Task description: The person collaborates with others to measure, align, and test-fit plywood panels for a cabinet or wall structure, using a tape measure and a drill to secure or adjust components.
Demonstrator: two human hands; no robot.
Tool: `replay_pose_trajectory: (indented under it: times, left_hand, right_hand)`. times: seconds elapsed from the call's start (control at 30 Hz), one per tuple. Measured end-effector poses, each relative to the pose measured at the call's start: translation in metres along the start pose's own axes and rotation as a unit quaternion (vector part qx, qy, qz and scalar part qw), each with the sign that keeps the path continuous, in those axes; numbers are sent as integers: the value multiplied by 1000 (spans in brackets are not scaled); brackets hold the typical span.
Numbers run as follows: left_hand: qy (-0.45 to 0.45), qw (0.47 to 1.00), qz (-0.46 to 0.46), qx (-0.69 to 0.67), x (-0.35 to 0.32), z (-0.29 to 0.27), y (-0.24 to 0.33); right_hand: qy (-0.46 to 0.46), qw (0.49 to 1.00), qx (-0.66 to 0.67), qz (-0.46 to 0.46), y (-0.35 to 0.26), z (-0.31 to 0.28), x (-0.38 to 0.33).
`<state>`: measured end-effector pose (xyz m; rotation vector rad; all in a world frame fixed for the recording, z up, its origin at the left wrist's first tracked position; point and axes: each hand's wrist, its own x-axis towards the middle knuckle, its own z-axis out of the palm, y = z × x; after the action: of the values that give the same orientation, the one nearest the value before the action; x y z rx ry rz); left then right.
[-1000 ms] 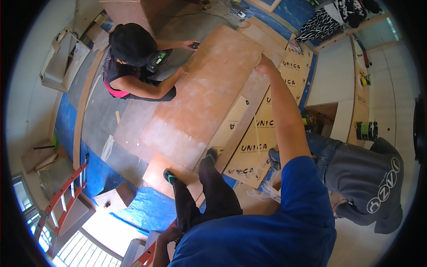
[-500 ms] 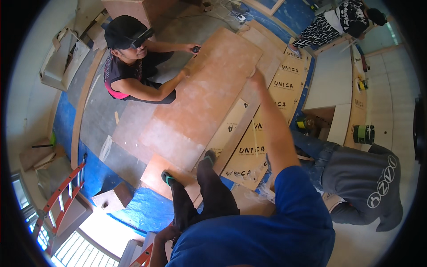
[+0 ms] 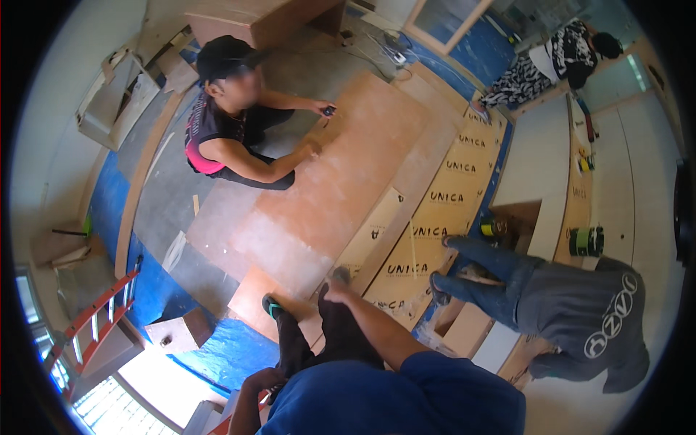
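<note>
My right hand (image 3: 338, 291) hangs in front of my right leg, blurred, above the near edge of a large reddish plywood sheet (image 3: 355, 170). Its fingers are too smeared to read. At my left hip rests my left hand (image 3: 268, 378), its fingers mostly hidden against my dark trousers. A person in a black cap squats at the sheet's left side. That person's one hand holds a small dark object (image 3: 328, 111); the other hand (image 3: 310, 148) is at the sheet's surface. My left foot is on a smaller plywood piece (image 3: 250, 293).
Printed yellowish boards (image 3: 446, 196) lie right of the sheet. A person in a grey top (image 3: 580, 304) bends over a long cabinet at the right; another works at the far right. An orange ladder (image 3: 94, 315), a small wooden box (image 3: 181, 330) and blue floor covering (image 3: 232, 351) are at the left.
My right arm has drawn back from the sheet's far right edge to near my right leg. My left hand stays at my hip. The view has shifted slightly.
</note>
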<state>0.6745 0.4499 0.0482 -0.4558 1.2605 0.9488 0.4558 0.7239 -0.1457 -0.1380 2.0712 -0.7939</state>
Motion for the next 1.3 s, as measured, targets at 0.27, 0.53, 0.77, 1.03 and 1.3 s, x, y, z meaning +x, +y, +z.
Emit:
replay_pose_trajectory:
  times: [0.27, 0.53, 0.77, 1.03, 1.3]
  left_hand:
    - [1, 1000, 6, 15, 9, 0, -7]
    - [2, 999, 18, 40, 15, 9, 10]
    - [10, 999, 21, 34, 21, -3, 3]
    - [28, 998, 20, 58, 13, 0, -8]
    - [21, 998, 11, 61, -4, -15, -16]
  right_hand:
    - [372, 916, -95, -116, 17, -420, 60]
    - [519, 843, -115, -90, -34, -617, 13]
    - [299, 929, -178, -131, 73, -497, 57]
    - [-344, 930, -88, 92, 21, -86, -23]
    - [-154, 986, -32, 57, 23, -46, -54]
